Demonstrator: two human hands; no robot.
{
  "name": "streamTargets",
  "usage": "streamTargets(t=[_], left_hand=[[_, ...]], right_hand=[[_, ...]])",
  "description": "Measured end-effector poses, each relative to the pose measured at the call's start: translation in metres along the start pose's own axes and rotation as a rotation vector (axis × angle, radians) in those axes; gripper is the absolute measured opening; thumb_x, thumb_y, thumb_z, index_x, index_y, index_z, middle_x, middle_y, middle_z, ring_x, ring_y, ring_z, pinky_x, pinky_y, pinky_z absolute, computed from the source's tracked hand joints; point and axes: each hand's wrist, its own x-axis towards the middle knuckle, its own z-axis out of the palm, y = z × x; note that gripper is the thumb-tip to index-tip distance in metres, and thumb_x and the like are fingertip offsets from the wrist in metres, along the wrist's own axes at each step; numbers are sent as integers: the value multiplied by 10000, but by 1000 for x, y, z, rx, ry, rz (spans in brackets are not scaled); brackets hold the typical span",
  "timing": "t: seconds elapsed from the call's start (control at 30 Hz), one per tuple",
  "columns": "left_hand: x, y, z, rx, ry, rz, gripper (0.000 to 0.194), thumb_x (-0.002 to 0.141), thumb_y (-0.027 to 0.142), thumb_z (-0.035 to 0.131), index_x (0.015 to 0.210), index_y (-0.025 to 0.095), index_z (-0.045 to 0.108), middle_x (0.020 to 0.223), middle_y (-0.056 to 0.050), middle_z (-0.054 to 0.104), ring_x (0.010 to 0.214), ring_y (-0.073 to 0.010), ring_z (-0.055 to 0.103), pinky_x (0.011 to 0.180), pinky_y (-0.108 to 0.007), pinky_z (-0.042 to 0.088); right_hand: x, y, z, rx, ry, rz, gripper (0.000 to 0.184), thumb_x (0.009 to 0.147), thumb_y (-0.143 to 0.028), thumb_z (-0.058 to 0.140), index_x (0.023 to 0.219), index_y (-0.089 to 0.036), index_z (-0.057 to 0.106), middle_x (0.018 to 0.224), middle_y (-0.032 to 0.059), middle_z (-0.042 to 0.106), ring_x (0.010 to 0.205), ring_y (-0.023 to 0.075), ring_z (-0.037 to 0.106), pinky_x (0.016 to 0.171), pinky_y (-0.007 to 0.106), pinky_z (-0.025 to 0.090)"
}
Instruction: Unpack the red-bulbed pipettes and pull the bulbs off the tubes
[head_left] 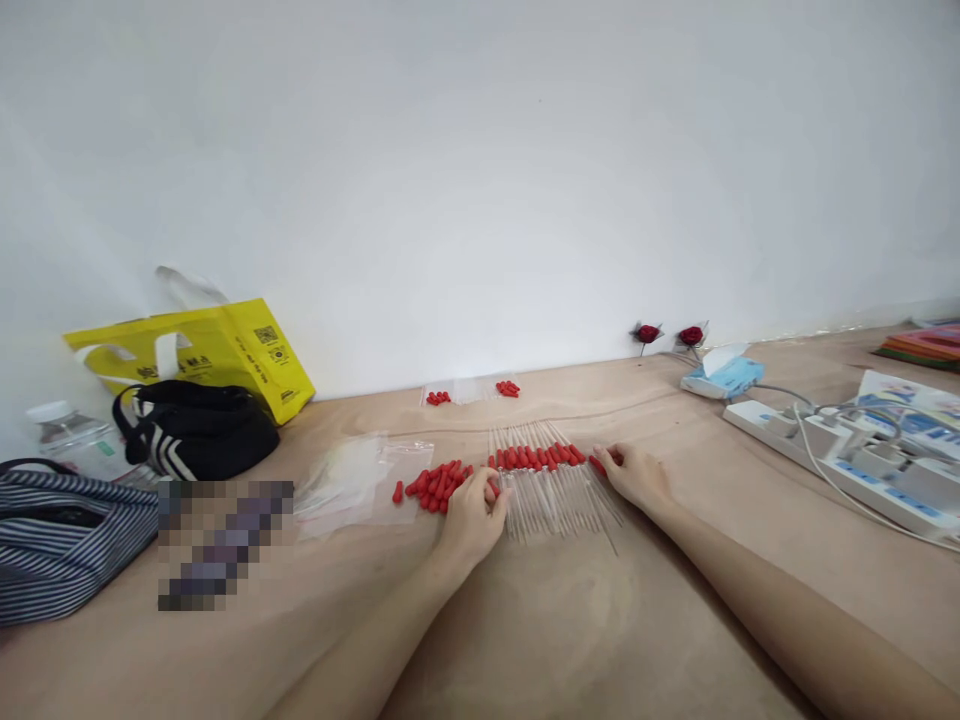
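Note:
Thin glass-like tubes lie side by side on the table, with a row of red dropper bulbs across them. At the right end of the row, my right hand is closed on a red bulb between thumb and fingers. My left hand is at the row's left end, its fingers curled round another red bulb. Directly left of that hand is a loose pile of red bulbs, partly on a clear plastic bag. Whether the held bulbs touch any tubes is too small to tell.
Bagged red bulbs lie by the wall. To the left are a yellow bag, black pouch and striped bag. To the right stand a tissue pack, power strip with cables, and two dark red roses.

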Motion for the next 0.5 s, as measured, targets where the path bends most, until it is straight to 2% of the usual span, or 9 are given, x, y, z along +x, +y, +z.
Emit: streamTargets(t=[0.1, 0.23, 0.37, 0.5], left_hand=[[-20, -12, -13, -35, -5, 119, 154, 784, 276, 450, 864, 170, 528, 629, 31, 497, 476, -79, 454, 515, -208, 397], [-39, -26, -29, -60, -128, 207, 131, 789, 250, 452, 851, 169, 534, 615, 32, 480, 456, -68, 430, 471, -185, 384], [-41, -27, -33, -48, -146, 203, 114, 791, 236, 453, 783, 168, 544, 597, 29, 480, 475, -74, 444, 474, -183, 380], [-39, -24, -33, -37, -161, 228, 131, 795, 223, 450, 737, 171, 555, 593, 25, 485, 483, -76, 450, 481, -185, 376]], right_hand=[[9, 1, -3, 3, -32, 8, 356, 808, -427, 367, 853, -214, 649, 904, 58, 669, 869, 224, 591, 658, 282, 372], [28, -10, -3, 5, -82, -7, 304, 762, -428, 432, 815, -230, 655, 852, 37, 677, 827, 201, 601, 609, 246, 373], [52, -27, 0, -5, -185, 6, 286, 672, -438, 530, 673, -187, 667, 652, 56, 660, 671, 199, 606, 543, 250, 374], [66, -39, 4, -15, -258, 8, 224, 576, -350, 623, 496, -141, 615, 474, 53, 581, 518, 176, 560, 473, 246, 360]])
